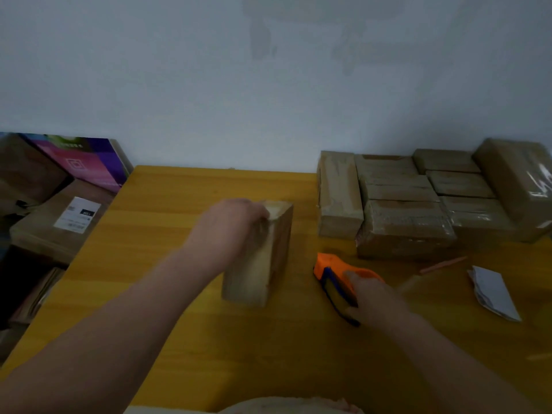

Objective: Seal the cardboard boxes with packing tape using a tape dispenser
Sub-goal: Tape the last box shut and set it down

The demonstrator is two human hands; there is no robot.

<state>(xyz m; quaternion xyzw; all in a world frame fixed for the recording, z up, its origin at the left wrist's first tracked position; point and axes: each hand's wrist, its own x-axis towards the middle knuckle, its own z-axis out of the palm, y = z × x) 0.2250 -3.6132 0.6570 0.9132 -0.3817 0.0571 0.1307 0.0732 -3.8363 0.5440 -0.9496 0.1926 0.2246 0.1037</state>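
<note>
Box (260,258) stands at frame centre on the table (167,204), long axis running up-frame. Left hand (230,225) grasps its far upper end. Right hand (373,297) grasps the dispenser (337,273), right of the box, near but apart. Judgement: the dispenser must travel leftward.

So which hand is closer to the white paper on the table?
The right hand. It grips the orange tape dispenser just left of the white paper, not touching it. The left hand is farther left, holding the top of the standing box.
</note>
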